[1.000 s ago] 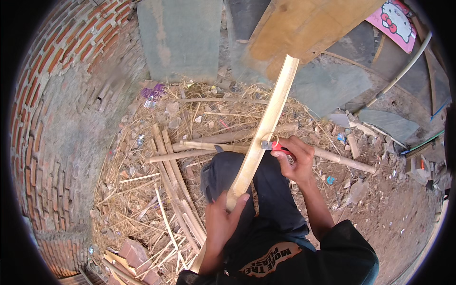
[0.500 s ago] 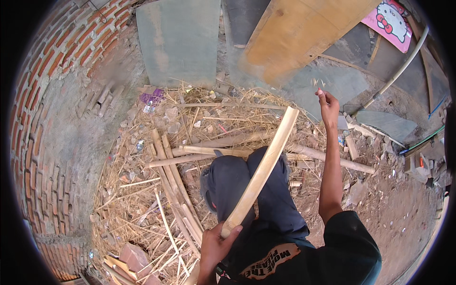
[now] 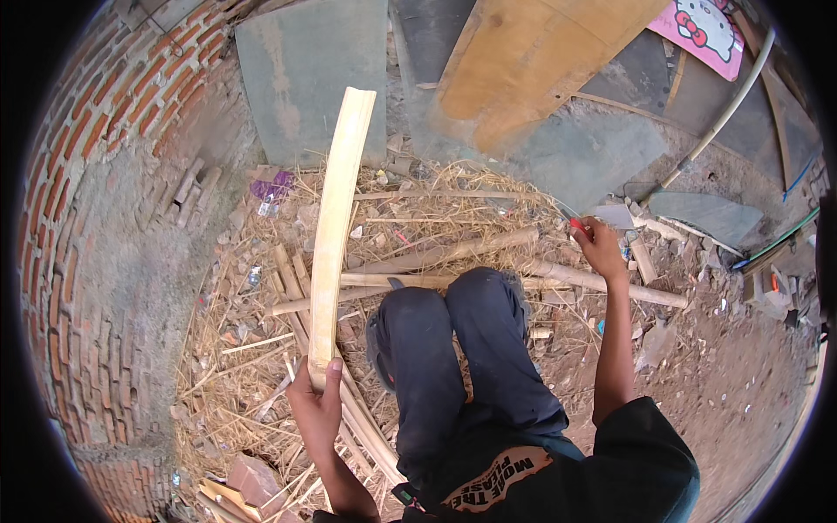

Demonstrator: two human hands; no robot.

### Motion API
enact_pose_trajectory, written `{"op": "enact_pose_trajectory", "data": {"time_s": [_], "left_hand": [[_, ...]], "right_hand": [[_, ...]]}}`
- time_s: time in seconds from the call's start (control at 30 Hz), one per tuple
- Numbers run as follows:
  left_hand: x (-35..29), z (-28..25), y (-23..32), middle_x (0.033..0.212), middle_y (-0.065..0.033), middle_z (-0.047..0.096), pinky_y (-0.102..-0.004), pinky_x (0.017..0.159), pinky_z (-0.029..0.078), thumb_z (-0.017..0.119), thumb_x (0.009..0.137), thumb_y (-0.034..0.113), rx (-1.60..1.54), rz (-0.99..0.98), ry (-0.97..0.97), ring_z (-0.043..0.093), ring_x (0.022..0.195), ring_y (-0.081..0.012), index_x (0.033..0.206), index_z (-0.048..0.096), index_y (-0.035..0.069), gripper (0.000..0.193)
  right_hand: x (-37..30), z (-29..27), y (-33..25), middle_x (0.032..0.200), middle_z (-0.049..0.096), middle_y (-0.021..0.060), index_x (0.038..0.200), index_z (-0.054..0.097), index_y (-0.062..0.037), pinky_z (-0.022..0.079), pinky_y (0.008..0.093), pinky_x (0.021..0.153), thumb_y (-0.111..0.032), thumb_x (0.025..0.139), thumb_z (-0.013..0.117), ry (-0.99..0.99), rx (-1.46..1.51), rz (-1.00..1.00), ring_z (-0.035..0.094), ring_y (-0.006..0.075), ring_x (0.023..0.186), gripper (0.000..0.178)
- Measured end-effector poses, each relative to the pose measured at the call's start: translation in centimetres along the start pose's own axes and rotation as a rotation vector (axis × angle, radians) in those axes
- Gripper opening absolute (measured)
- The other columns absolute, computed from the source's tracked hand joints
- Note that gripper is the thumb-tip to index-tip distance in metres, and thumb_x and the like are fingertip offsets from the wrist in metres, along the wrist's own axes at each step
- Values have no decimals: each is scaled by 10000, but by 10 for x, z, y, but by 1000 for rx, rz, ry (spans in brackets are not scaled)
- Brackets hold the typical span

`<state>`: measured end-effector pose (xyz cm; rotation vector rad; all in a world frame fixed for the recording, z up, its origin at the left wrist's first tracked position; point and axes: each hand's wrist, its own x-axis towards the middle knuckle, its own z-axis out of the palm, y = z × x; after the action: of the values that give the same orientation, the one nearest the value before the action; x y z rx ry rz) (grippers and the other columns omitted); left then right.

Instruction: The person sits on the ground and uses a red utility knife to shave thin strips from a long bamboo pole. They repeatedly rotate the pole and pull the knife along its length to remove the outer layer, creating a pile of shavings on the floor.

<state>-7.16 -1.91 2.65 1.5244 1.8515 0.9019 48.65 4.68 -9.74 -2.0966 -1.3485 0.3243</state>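
Observation:
My left hand (image 3: 316,403) grips the lower end of a split bamboo strip (image 3: 336,218), pale and gently curved. The strip stands raised to the left of my knees, its far end over the grey sheet. Out to the right, beyond my right knee, my right hand (image 3: 602,248) is closed round a small knife (image 3: 577,226) with a red handle. Its short, thin blade points up and left and shows only faintly. Knife and bamboo are well apart. Under the strip lie more split bamboo lengths (image 3: 366,418), beside my left leg.
Bamboo poles (image 3: 602,283) lie crosswise beyond my knees on ground strewn with shavings (image 3: 436,209) and rubble. A brick wall (image 3: 78,261) rises at left. Grey sheets (image 3: 305,87) and a brown board (image 3: 540,61) lean at the back. Broken bricks (image 3: 257,479) lie at lower left.
My left hand has swung the bamboo strip left, off my lap, and it now stands more upright. My right hand has come down and nearer; the curled shavings above it are gone from view.

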Motion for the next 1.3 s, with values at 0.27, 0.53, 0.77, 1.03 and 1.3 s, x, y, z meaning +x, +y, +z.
{"op": "enact_pose_trajectory", "data": {"time_s": [0.27,0.53,0.77,1.03,1.3], "left_hand": [[17,27,38,730,35,590,-252,566,388,729,1088,232,-167,186,-129,491,635,-40,1174,710,-23,270],[-10,78,56,644,-19,680,-258,517,472,768,1058,215,-340,34,-459,646,548,-68,1170,735,12,234],[-21,93,60,629,15,611,-253,502,419,762,1062,231,-254,198,-480,560,536,-48,1191,710,3,266],[-21,90,54,695,10,623,-250,548,427,730,1080,223,-275,221,-529,546,594,-37,1147,695,16,220],[-22,90,43,670,47,577,-233,495,389,697,1097,178,-349,154,-670,520,542,-30,1186,639,20,190]], "right_hand": [[-58,29,-58,736,555,-46,1233,744,-40,362,273,603,-360,1107,671,-3,684,16,427,60,655,352],[-95,13,-160,727,439,-79,1342,687,5,257,231,501,-382,1105,660,-125,1212,-48,342,23,557,455],[-115,17,-206,850,691,-13,1296,716,23,386,203,590,-202,1042,765,-238,1223,-156,512,19,658,343],[-114,24,-210,803,686,-81,1164,746,0,349,200,571,-87,1003,804,-247,1126,-117,479,-21,636,192],[-111,14,-219,816,665,-68,1094,729,-11,409,209,642,-80,1000,801,-259,1153,-14,551,6,716,137]]}}
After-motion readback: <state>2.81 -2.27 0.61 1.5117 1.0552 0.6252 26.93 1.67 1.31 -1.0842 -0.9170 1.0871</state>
